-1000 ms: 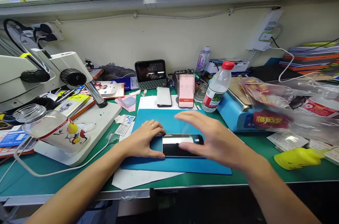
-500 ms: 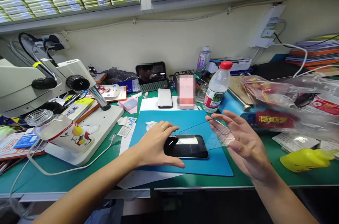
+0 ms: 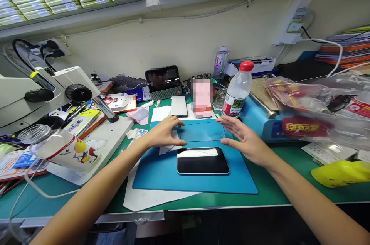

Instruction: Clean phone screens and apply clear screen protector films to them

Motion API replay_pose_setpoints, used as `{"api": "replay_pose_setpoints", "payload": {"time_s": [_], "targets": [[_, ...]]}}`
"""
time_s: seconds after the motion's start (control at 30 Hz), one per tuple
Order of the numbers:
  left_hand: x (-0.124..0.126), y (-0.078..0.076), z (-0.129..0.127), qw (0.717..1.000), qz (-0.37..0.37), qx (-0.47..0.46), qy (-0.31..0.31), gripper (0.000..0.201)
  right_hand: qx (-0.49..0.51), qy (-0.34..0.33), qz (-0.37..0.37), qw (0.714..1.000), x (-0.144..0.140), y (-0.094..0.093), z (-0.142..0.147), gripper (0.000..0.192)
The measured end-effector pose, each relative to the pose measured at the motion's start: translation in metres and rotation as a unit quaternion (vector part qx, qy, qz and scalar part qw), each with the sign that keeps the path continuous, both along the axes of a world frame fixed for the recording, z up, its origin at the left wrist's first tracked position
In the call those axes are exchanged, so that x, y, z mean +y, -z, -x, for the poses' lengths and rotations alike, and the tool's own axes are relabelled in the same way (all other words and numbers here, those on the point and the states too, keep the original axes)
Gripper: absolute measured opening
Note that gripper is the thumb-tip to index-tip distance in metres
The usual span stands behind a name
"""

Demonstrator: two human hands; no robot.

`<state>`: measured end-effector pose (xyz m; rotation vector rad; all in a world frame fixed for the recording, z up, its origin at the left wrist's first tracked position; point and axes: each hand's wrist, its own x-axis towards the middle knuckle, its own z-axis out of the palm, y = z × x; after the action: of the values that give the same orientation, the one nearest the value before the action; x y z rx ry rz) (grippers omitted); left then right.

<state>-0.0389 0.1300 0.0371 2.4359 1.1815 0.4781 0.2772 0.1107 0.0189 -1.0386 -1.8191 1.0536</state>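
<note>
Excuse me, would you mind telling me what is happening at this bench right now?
A person is holding a clear film flat between both hands above the far part of a blue mat. The left hand has its left edge and the right hand its right edge. A dark phone lies face up on the mat, just nearer than the film and untouched. A water bottle and a microscope stand nearby.

On the mat (image 3: 162, 175) before me lies a phone (image 3: 202, 161). Behind it, my left hand (image 3: 163, 133) and right hand (image 3: 245, 141) hold a clear film (image 3: 202, 132) between them. A water bottle (image 3: 237, 90) stands behind my right hand; a microscope (image 3: 43, 90) stands to my left.
</note>
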Motion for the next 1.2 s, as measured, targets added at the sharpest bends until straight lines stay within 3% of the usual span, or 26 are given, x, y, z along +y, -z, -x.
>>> {"api": "replay_pose_setpoints", "payload": {"time_s": [0.23, 0.47, 0.73, 0.83, 1.03, 1.2], "targets": [[0.014, 0.022, 0.002, 0.999, -0.026, 0.021, -0.009, 0.059, -0.165, 0.006, -0.026, 0.986, 0.016, 0.017, -0.005, 0.070], [0.005, 0.016, -0.001, 0.997, -0.022, 0.061, -0.048, 0.065, -0.262, 0.011, -0.057, 0.963, 0.014, 0.017, -0.001, 0.068], [-0.022, 0.012, 0.029, 0.990, -0.017, 0.044, -0.132, 0.019, -0.253, 0.032, -0.150, 0.955, 0.010, 0.026, 0.003, 0.058], [-0.026, 0.015, 0.032, 0.990, -0.012, 0.010, -0.143, 0.010, -0.244, 0.029, -0.209, 0.947, 0.010, 0.025, 0.005, 0.049], [-0.039, 0.006, 0.028, 0.987, -0.018, -0.104, -0.125, 0.017, -0.215, 0.054, -0.302, 0.927, -0.019, 0.010, 0.015, 0.028], [-0.050, 0.005, 0.018, 0.956, 0.111, -0.262, -0.072, 0.023, -0.193, 0.012, -0.329, 0.924, -0.058, -0.004, 0.052, 0.025]]}}
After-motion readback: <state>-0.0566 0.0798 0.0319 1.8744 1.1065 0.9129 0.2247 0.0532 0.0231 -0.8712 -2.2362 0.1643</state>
